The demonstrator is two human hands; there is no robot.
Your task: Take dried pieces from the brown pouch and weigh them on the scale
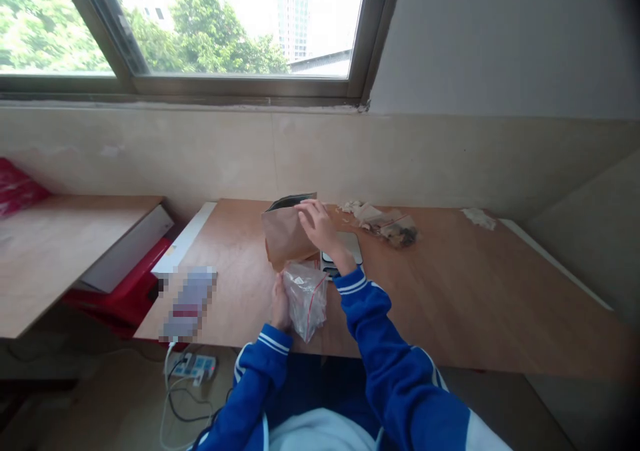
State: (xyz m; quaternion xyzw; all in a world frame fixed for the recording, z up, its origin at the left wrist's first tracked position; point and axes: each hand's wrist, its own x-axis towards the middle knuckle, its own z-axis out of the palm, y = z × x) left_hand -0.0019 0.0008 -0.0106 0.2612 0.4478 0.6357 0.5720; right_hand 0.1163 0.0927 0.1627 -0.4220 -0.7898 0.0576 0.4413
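Observation:
My left hand [280, 302] grips the left side of a clear plastic zip bag [306, 304] with a red seal line, near the table's front edge. What the bag holds, if anything, is hard to make out. Behind it stands a brown paper bag [287, 234], its dark mouth gaping at the top. My right hand [320, 225] reaches over that bag's upper right corner, fingers stretched out and apart at the rim. Under my right wrist, partly covered, lies a small flat scale [350, 245] with a pale plate.
A plastic bag with dark bits [400, 231] and crumpled scraps [353, 207] lie toward the wall. A blurred phone-like slab [190, 304] with a white cable rests at left. Below is a power strip [197, 366]. Another table [65, 237] stands left, beyond a gap.

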